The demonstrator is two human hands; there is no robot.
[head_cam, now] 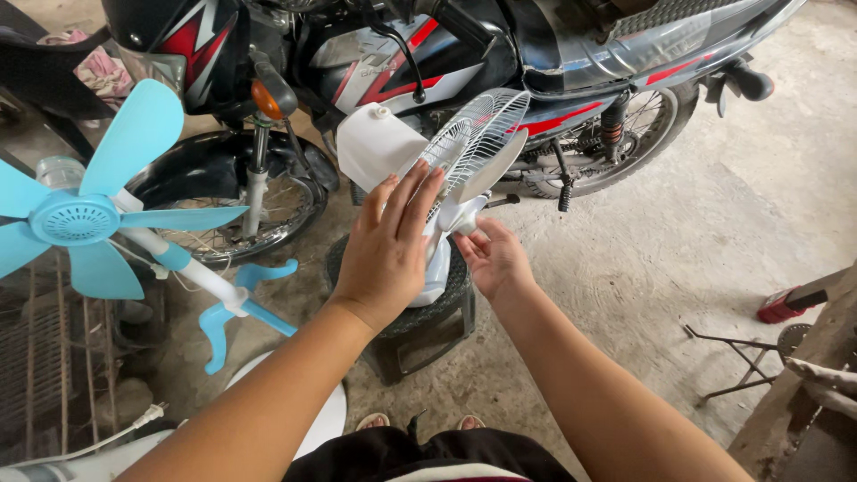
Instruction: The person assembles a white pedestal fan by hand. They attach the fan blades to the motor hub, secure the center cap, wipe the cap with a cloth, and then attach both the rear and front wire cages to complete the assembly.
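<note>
left hand (386,252) flat open against the white fan (446,178) (sitting on a dark stool (428,321)), right hand (494,259) loosely cupping its neck

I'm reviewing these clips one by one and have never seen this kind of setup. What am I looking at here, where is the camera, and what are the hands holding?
There is no machine here: a person works with two bare hands, and the single camera sits on their head, looking down along their arms. The left hand lies flat against a small white fan, over the lower part of its wire guard and body. The right hand grips the fan from below, near its neck. The fan sits over a dark plastic stool on a concrete floor. Behind it stands a motorcycle. To the left is a light blue fan with bare blades and no guard. The person's sandalled toes show at the bottom edge.
</note>
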